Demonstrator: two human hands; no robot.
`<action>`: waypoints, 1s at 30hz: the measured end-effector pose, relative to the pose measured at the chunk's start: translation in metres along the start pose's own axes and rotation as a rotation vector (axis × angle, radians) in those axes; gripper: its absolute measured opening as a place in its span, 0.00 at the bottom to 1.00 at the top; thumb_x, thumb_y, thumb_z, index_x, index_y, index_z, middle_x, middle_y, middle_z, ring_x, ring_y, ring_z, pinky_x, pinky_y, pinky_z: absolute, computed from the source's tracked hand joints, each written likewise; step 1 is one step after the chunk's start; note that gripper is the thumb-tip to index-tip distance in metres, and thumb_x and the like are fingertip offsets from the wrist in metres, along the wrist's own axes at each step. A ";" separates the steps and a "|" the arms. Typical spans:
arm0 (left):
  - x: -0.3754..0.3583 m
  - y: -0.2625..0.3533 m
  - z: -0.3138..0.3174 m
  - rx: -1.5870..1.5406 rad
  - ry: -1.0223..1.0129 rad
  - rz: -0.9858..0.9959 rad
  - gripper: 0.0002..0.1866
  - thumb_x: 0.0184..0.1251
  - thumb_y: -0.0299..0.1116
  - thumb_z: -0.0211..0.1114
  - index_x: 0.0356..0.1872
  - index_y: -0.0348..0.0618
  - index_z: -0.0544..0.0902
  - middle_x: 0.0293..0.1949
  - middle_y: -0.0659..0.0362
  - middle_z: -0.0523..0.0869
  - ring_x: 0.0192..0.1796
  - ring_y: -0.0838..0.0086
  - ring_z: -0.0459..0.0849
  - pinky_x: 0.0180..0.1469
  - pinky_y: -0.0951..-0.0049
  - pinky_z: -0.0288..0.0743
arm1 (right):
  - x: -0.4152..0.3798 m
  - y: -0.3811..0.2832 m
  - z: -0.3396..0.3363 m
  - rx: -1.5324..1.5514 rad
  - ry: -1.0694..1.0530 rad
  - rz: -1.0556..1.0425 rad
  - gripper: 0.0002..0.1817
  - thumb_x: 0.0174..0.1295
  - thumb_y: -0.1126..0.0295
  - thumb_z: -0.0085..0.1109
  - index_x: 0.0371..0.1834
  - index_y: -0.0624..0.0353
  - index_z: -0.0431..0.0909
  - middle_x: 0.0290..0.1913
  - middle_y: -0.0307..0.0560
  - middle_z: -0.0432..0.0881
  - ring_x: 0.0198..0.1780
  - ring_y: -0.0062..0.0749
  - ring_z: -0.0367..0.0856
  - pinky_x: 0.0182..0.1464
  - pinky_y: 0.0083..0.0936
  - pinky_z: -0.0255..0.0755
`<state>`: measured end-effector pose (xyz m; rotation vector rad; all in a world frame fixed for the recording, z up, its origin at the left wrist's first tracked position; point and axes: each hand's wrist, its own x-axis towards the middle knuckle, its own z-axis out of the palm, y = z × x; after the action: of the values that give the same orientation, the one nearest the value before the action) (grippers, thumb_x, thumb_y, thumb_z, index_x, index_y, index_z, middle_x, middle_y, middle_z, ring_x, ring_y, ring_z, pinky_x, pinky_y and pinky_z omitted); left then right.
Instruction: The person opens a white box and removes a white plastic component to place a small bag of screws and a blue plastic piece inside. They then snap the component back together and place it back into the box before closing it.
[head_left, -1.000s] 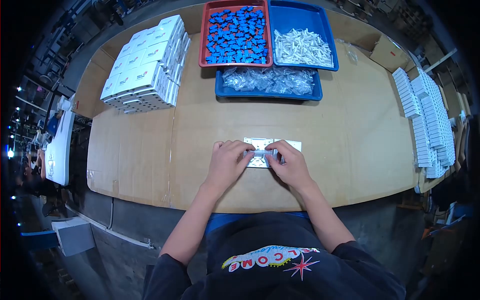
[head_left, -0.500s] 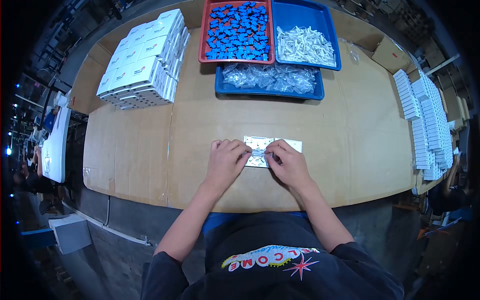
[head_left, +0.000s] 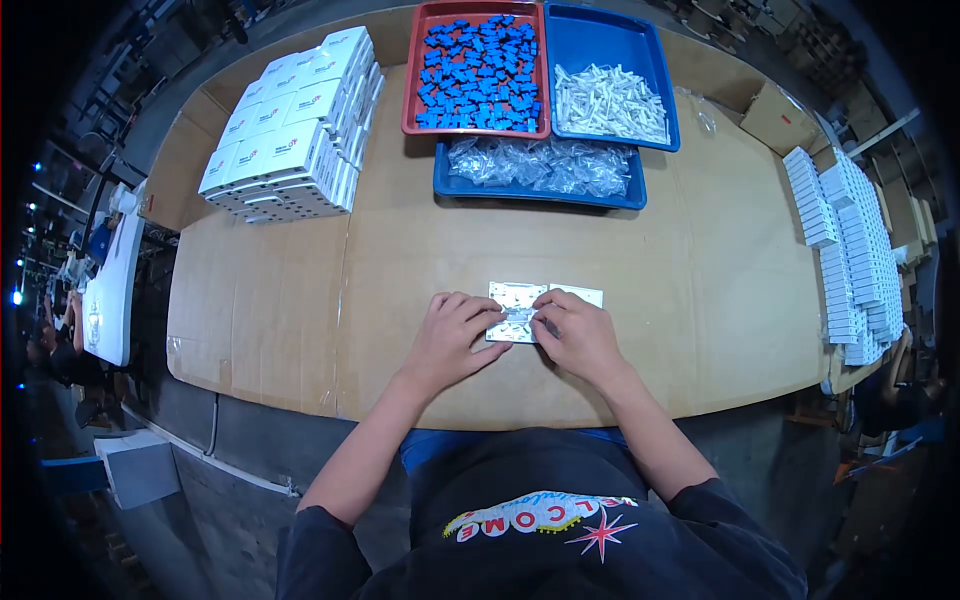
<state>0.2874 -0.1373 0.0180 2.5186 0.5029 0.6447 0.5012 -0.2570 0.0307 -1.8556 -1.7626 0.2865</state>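
In front of me an opened white box lies on the cardboard, its inside showing dark printed marks and its pale flap folded out to the right. A shiny greyish item, too small to name, lies in the middle of the box between my fingertips. My left hand rests at the box's left edge, fingers stretched toward the item and thumb apart near the lower corner. Over the right part, my right hand has thumb and forefinger closed together by the item; what they pinch is hidden.
Beyond my hands stand a red tray of blue plastic parts, a blue tray of white pieces and another blue tray of clear plastic bags. White boxes are stacked at left, more boxes at right. People work at both sides.
My left thumb has moved down and away from its fingers, opening that hand. My right hand stays pinched over the box. The whole view has shifted slightly downward.
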 end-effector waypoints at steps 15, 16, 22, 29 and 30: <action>-0.009 0.003 0.015 -0.027 0.050 -0.006 0.18 0.60 0.38 0.80 0.48 0.43 0.88 0.51 0.59 0.87 0.55 0.62 0.83 0.59 0.59 0.73 | 0.002 0.005 -0.008 0.052 -0.029 -0.166 0.06 0.63 0.73 0.67 0.41 0.61 0.86 0.44 0.46 0.85 0.44 0.43 0.87 0.46 0.40 0.82; -0.010 0.003 0.017 -0.040 0.053 -0.005 0.18 0.60 0.38 0.80 0.48 0.43 0.88 0.51 0.59 0.87 0.55 0.62 0.83 0.59 0.59 0.73 | 0.004 0.005 -0.009 0.048 -0.028 -0.177 0.06 0.63 0.72 0.67 0.40 0.61 0.86 0.43 0.46 0.85 0.44 0.43 0.87 0.46 0.41 0.82; -0.010 0.008 0.017 0.022 0.069 -0.023 0.18 0.59 0.39 0.80 0.48 0.44 0.88 0.50 0.60 0.88 0.53 0.63 0.83 0.58 0.60 0.73 | 0.009 0.006 -0.020 -0.021 -0.203 -0.165 0.06 0.64 0.70 0.66 0.39 0.60 0.86 0.41 0.47 0.84 0.44 0.44 0.87 0.45 0.42 0.82; -0.012 0.010 0.021 0.013 0.058 -0.051 0.18 0.58 0.40 0.81 0.46 0.44 0.89 0.51 0.58 0.87 0.53 0.61 0.83 0.57 0.58 0.73 | 0.012 0.011 -0.030 -0.015 -0.284 -0.262 0.06 0.65 0.69 0.64 0.39 0.61 0.84 0.43 0.49 0.84 0.46 0.46 0.85 0.46 0.43 0.82; -0.011 0.012 0.021 0.007 0.081 -0.045 0.18 0.57 0.39 0.81 0.46 0.44 0.89 0.52 0.57 0.86 0.54 0.59 0.83 0.58 0.57 0.73 | 0.012 0.011 -0.031 -0.019 -0.290 -0.261 0.06 0.66 0.69 0.64 0.38 0.61 0.84 0.43 0.49 0.84 0.47 0.46 0.85 0.47 0.43 0.82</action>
<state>0.2918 -0.1597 0.0040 2.4881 0.5895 0.7313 0.5282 -0.2527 0.0529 -1.6348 -2.1840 0.4560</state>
